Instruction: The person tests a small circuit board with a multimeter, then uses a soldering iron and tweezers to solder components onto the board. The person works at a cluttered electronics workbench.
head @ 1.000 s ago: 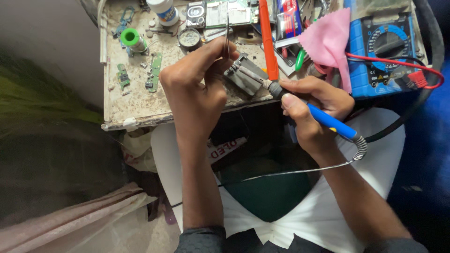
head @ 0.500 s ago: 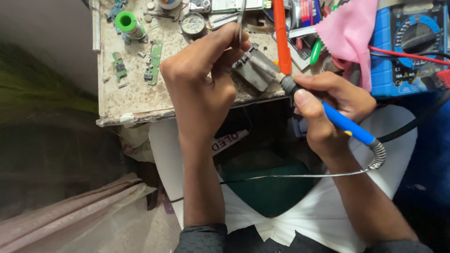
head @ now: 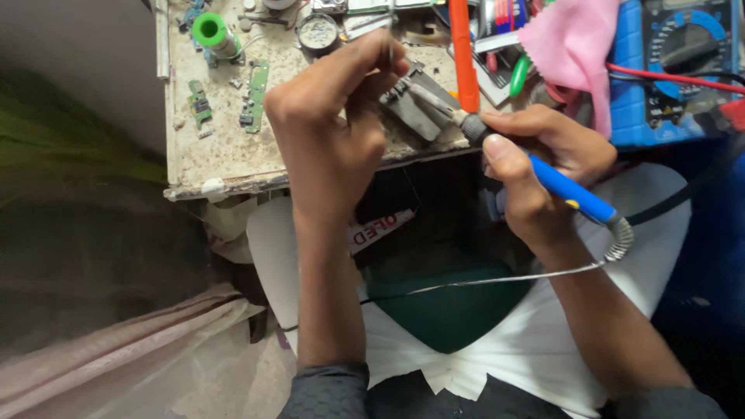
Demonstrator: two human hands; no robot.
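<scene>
My right hand (head: 539, 159) grips a soldering iron with a blue handle (head: 573, 192); its metal tip reaches left to a small grey metal holder (head: 415, 109) at the bench's front edge. My left hand (head: 334, 109) is curled above the bench, its fingertips pinched on a thin tool or wire next to that holder. What sits under the fingertips is hidden. A coiled strain relief and cable (head: 621, 240) trail from the iron's back end.
The worn bench (head: 225, 147) carries small green circuit boards (head: 254, 97), a green solder spool (head: 211, 32), a round tin (head: 318, 32), an orange tool (head: 462, 46), a pink cloth (head: 570, 50) and a blue multimeter (head: 671, 70) with red leads.
The view has drifted so the bench and hands sit higher in the frame. Both hands keep their grips, and the iron tip stays at the grey holder.
</scene>
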